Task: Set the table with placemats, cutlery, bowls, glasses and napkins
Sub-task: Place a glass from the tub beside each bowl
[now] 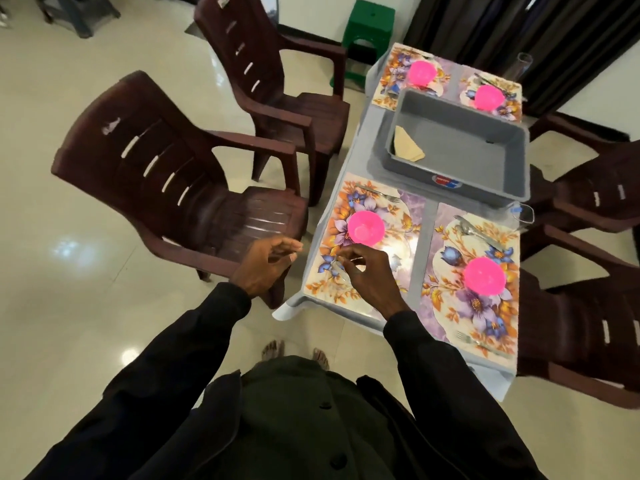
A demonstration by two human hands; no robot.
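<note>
Four floral placemats lie on the small table, each with a pink bowl. My right hand point(367, 277) hovers over the near-left placemat point(322, 289), just below its bowl point(365, 227), and pinches a spoon point(340, 270) that rests on the mat. My left hand point(266, 266) floats beside the table's left edge, holding nothing. A fork point(377, 194) lies at the top of this mat. The near-right placemat point(446, 317) carries a bowl point(484, 275), a spoon point(474, 231) and a fork point(468, 339). A clear glass point(522, 213) stands at its far right corner.
A grey tub point(464, 174) sits mid-table with folded beige napkins point(408, 147) inside. Two far mats hold pink bowls point(421, 72) point(489, 97); another glass point(523, 65) stands at the back right. Brown plastic chairs point(180, 174) surround the table, and a green stool point(370, 29) stands behind.
</note>
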